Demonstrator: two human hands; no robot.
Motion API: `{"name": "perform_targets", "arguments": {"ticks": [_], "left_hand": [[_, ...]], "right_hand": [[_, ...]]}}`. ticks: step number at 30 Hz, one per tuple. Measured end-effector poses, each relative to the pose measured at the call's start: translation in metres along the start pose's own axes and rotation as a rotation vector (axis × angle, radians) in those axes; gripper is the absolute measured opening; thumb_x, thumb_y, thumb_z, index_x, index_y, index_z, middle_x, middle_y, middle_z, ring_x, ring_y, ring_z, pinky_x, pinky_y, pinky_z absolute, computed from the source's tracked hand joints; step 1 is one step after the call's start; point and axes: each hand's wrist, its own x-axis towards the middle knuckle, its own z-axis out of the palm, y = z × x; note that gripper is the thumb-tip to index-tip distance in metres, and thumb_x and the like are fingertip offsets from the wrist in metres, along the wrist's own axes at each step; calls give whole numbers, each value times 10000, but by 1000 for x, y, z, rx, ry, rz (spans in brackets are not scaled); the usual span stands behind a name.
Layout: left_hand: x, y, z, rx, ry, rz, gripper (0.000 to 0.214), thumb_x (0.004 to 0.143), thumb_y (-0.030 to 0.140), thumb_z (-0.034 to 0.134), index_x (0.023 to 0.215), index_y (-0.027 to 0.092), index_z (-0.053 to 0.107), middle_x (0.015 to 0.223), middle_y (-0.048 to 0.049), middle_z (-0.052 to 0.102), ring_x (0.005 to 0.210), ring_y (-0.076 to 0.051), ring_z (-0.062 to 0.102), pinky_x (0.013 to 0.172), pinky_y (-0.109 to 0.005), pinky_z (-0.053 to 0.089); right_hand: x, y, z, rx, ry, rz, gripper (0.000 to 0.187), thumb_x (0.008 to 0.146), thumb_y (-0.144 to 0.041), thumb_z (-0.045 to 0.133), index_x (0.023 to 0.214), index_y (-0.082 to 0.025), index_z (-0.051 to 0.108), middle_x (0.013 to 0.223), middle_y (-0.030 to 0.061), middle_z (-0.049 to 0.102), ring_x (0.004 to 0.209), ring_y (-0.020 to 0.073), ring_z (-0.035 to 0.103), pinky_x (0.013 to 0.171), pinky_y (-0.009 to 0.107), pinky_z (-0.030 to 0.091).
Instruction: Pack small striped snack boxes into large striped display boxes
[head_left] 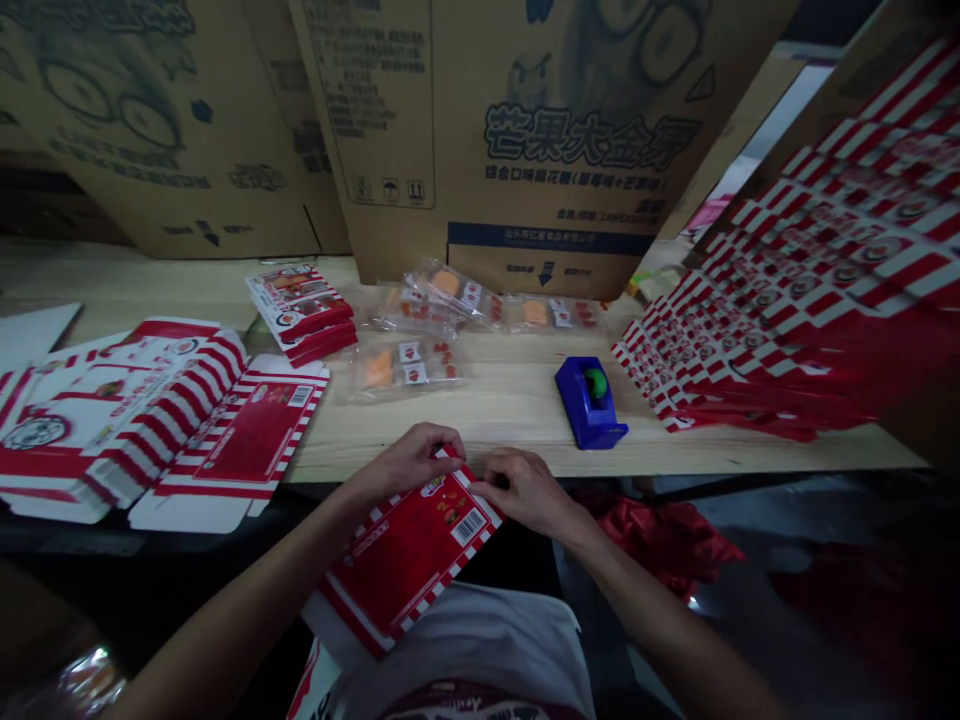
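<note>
Between my hands is a red-and-white striped carton [412,560] with a barcode, held tilted over my lap below the table edge. My left hand [420,462] grips its upper end, thumb and fingers closed on the edge. At the right corner of that same end, my right hand [525,490] has its fingers curled and pinched against the carton. A stack of flat striped cartons [157,400] lies to the left, one carton [247,430] fanned out at its side. Beyond my hands sits a blue tape dispenser [590,405] with a green core.
Clear sachets with orange pieces [409,362] lie mid-table beside a small pile of red cards [304,310]. Large cardboard boxes [397,230] wall off the back. A tall stack of striped cartons [795,290] leans at right. A red plastic bag [660,540] hangs below the table.
</note>
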Motion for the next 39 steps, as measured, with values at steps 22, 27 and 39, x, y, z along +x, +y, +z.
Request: {"name": "perform_targets", "arguments": {"ticks": [22,27,39], "left_hand": [[-129,-17,-40,-667,1249,-283,352,540,331,856,751,172,624,642,35,650,545,-129,593,530,-220,476],[-160,-45,-13,-831,1398,-345,386,515,290,866,744,163,583,641,40,651,574,-116,605,571,-206,489],[-113,-34,-1,693,997,-245,700,655,499,744,1230,153,544,1440,-232,398,1377,-445,303,1086,-609,304]], "right_hand": [[157,-7,35,81,-64,-222,368,764,-356,709,1047,-131,644,1057,136,685,998,265,628,890,408,496],[203,-11,64,-558,-99,-484,381,830,-27,541,1196,-117,602,1294,195,589,1241,268,525,1051,416,407],[180,-10,-84,-132,368,-331,535,842,-134,476,1361,-242,544,974,61,700,822,215,647,791,366,497]]}}
